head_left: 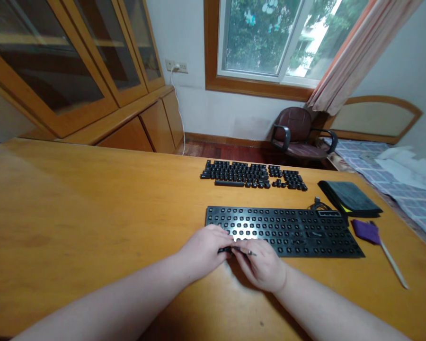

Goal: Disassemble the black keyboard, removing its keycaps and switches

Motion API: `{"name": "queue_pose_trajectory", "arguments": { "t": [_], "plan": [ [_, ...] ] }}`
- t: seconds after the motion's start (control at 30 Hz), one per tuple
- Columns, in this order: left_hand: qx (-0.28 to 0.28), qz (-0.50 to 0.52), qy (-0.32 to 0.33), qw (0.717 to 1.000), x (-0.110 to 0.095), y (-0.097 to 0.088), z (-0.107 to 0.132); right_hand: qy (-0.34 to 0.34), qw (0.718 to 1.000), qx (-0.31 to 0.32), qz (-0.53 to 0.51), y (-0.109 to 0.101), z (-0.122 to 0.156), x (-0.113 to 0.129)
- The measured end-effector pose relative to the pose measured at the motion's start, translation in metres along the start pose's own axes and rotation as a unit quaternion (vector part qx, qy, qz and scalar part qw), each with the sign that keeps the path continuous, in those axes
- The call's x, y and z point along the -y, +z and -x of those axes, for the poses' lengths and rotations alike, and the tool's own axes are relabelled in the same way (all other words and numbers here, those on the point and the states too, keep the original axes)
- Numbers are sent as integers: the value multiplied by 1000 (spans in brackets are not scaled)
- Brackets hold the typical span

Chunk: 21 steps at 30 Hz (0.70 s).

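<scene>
A black keyboard base (287, 232) with its keycaps off lies on the desk, rows of switches showing. My left hand (208, 248) is closed at its front left part, fingers bent over a small dark piece (224, 249) that I cannot make out. My right hand (261, 263) meets it fingertip to fingertip, pinching a thin stick-like tool (247, 251) whose narrow end pokes out past the fingers. My hands hide the front left corner of the keyboard base. Farther back, the loose black keycaps (234, 171) are laid out in keyboard order, with the long spacebar (229, 183) in front.
Right of the keyboard base lie a coiled cable (319, 204), a folded dark cloth (351, 196) and a white-handled brush-like tool (392, 260) with a purple cloth (366, 231). The wooden desk (92, 227) ends beyond the keycaps; a chair (298, 132) stands behind it.
</scene>
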<state>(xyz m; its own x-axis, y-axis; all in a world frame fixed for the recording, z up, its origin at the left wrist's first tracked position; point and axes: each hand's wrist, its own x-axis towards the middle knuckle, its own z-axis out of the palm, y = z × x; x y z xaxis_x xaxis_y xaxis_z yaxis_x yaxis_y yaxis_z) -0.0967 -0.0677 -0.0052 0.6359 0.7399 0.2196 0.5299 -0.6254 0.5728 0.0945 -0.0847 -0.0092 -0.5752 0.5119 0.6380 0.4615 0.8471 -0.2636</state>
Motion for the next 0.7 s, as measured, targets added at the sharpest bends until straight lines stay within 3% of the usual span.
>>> {"name": "queue_pose_trajectory", "arguments": {
  "t": [0.23,0.6,0.7],
  "plan": [
    [-15,2,8,1000,-1,2,1,-20,999,12,24,-2,-5,6],
    [-2,8,-4,1000,0,3,1,53,999,9,-7,0,-5,6],
    [-1,9,1,1000,0,3,0,43,999,12,4,-3,-8,9]
  ]
}}
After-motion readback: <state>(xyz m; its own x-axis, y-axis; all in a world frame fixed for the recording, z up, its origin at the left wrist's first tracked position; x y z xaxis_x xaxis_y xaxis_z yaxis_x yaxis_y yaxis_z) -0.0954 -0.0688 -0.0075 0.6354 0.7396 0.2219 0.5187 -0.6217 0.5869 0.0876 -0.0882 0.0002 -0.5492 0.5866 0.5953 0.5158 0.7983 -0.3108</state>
